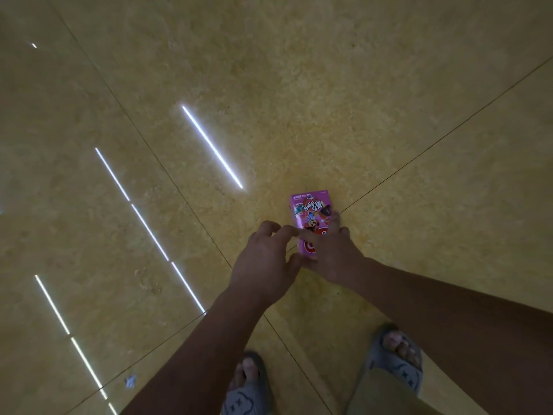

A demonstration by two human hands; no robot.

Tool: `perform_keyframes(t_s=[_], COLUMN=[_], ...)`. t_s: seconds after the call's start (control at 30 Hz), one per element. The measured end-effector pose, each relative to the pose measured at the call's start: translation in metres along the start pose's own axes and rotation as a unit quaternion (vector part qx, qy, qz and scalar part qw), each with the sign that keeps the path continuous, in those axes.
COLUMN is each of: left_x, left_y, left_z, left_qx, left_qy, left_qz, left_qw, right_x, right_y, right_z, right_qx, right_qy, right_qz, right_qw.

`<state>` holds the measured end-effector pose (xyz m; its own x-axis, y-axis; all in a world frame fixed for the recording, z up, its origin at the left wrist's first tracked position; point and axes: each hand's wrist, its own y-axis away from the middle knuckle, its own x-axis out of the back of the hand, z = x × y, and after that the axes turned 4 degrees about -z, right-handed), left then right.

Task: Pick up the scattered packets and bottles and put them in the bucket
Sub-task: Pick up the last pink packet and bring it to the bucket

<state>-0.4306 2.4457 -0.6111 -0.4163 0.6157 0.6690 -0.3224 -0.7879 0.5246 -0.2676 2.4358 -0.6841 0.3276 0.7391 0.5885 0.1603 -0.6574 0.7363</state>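
Currently: packet (309, 211), pink, on floor (389, 115); right hand (332, 253) pinches its edges, left hand (263, 259) loose beside, holding nothing. Risk: shallow grip, packet may slip.

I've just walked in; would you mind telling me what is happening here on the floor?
A person in grey slippers bends over a yellow tiled floor, reaching down with both hands. The right hand takes hold of a pink packet, thumb across its front and fingers at its right edge. The left hand sits close to the packet's left side, fingers curled; whether it grips is unclear. No bucket is in view.
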Motion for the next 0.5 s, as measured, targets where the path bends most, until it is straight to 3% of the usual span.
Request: perform_keyframes(t_s=[0.23,0.5], left_x=[0.035,0.112], left_y=[0.038,0.096], left_z=[0.036,0.092], left_qx=[0.023,0.035], left_qy=[0.002,0.037], left_qz=[-0.019,-0.007], left_qw=[1.0,0.999], right_x=[0.029,0.117], right_y=[0.061,0.158], right_z=[-0.015,-0.066], right_qx=[0.052,0.086], right_qy=[-0.01,-0.007], right_qz=[-0.001,-0.015], right_qw=[0.999,0.996])
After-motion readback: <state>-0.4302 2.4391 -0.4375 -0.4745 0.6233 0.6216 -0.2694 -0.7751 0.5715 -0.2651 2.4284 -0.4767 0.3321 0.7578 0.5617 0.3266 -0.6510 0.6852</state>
